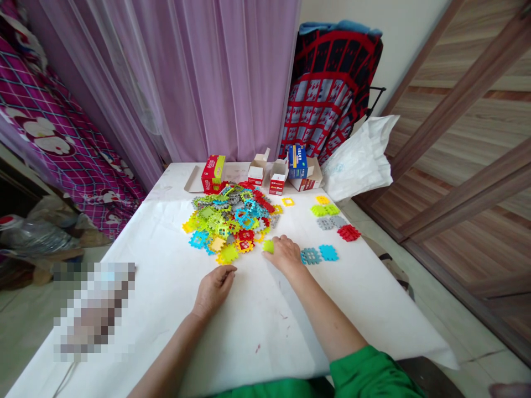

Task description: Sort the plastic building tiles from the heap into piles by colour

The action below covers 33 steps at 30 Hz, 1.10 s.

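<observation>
**A:** What's on the white-covered table (161, 309)?

**B:** Big heap of interlocking plastic tiles (228, 221) mid-table, open cardboard boxes (258, 172) lined up behind it. Small sets of tiles sit to the right, w/ teal and blue tiles (319, 254) closest to us.

**A:** Which hand's nearer the loose lime bit?

**B:** R hand (282, 255), def. The teal and blue pair is just beside it on the outer side. The lime-green tile (268, 246) is at its fingertips, on the inner side, btwn hand and heap. Looks squarish, so no clear long axis, and the fingers hide part of it.

**A:** Grip?

**B:** R fingers bunched, mostly closed over the tile's edge. Can't tell if it's pinched or only touched.

**A:** And L hand (213, 290)?

**B:** Farther from the tile, resting near the heap's front edge. Fingers loosely curled, nothing visible in it.
</observation>
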Each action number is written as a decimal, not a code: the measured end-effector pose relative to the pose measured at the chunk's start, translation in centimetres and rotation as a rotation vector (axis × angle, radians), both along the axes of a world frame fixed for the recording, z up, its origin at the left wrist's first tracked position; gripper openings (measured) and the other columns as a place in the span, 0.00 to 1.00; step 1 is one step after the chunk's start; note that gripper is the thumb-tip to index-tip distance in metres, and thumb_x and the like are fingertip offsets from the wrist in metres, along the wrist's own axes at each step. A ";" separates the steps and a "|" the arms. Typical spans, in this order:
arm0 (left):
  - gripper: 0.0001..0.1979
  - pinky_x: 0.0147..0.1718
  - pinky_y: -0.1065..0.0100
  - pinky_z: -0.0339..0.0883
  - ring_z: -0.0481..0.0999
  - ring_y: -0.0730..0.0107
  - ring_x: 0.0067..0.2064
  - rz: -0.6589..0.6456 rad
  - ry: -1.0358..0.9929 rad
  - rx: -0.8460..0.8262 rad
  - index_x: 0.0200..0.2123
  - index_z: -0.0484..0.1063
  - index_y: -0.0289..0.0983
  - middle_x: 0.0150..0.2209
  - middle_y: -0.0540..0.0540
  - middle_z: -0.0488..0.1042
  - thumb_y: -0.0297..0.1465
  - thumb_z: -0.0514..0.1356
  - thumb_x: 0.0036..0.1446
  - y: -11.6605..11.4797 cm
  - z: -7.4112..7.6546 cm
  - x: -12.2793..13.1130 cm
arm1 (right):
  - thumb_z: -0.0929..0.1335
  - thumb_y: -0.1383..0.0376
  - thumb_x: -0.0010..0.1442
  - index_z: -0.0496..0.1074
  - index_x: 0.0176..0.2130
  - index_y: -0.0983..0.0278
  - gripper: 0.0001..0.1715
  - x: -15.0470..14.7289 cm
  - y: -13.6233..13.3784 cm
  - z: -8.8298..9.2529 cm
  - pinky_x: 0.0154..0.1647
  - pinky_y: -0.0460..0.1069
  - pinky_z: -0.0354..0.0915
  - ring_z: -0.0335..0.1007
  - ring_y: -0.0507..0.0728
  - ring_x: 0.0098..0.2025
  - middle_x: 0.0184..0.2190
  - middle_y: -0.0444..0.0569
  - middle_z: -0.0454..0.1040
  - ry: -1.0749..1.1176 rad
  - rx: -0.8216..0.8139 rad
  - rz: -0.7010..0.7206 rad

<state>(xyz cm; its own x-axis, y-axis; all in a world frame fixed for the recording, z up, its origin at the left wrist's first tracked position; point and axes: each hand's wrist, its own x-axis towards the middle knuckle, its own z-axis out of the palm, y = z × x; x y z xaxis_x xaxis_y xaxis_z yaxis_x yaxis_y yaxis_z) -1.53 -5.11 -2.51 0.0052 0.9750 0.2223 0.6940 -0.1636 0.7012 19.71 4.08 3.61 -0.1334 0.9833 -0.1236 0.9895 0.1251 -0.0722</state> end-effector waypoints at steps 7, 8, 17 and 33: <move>0.12 0.37 0.69 0.73 0.79 0.69 0.33 0.000 0.006 0.008 0.37 0.75 0.42 0.33 0.49 0.80 0.36 0.52 0.59 -0.1 0.2 0.1 | 0.68 0.51 0.58 0.72 0.48 0.63 0.24 2.9 1.0 -0.1 0.42 0.50 0.63 0.71 0.61 0.47 0.46 0.55 0.73 0.010 -0.020 0.171; 0.12 0.37 0.69 0.73 0.79 0.69 0.33 -0.001 0.007 0.010 0.37 0.75 0.42 0.33 0.49 0.80 0.36 0.52 0.59 -0.2 0.2 0.1 | 0.69 0.52 0.57 0.72 0.48 0.62 0.23 3.4 1.3 -0.1 0.42 0.49 0.63 0.72 0.60 0.47 0.46 0.54 0.73 0.017 -0.031 0.211; 0.12 0.37 0.69 0.73 0.80 0.69 0.35 -0.010 0.004 0.057 0.37 0.75 0.41 0.34 0.49 0.81 0.35 0.52 0.59 -0.3 -0.2 -0.1 | 0.71 0.59 0.53 0.73 0.48 0.62 0.22 7.6 4.6 0.1 0.43 0.46 0.63 0.72 0.58 0.46 0.45 0.51 0.74 0.032 -0.002 0.443; 0.13 0.33 0.71 0.73 0.80 0.68 0.33 0.050 0.008 -0.028 0.36 0.76 0.42 0.32 0.50 0.81 0.40 0.53 0.58 0.0 0.3 -0.1 | 0.71 0.65 0.52 0.68 0.57 0.67 0.32 22.8 16.6 1.8 0.48 0.50 0.67 0.75 0.58 0.42 0.49 0.58 0.75 0.018 0.127 0.027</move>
